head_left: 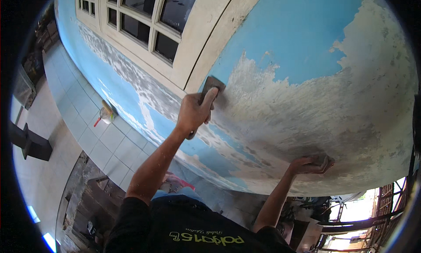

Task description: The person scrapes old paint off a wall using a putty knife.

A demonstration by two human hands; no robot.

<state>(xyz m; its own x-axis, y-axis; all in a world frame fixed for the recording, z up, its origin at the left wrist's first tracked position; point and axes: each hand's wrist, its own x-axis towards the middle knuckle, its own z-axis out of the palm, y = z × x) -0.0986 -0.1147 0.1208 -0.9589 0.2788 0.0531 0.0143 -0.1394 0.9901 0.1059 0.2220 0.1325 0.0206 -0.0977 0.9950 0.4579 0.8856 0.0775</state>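
Note:
My left hand (195,112) is closed around the handle of a scraper (213,84). Its flat brown blade is pressed against the wall (307,99) just beside the cream window frame (193,55). The wall is blue, with large patches where the paint is worn down to grey-white plaster. Lower right, my right hand (307,164) rests against the bare plaster, its fingers over a small dark pad (323,160). I cannot tell what kind of pad it is. Both forearms reach up from the lower edge, above my black shirt.
A window (144,16) with dark panes sits at the upper left. Pale floor tiles (101,139) run along the wall's base, with a small container and brush (105,115) lying on them. A dark wooden post (30,143) stands at far left. Railings and clutter show at lower right.

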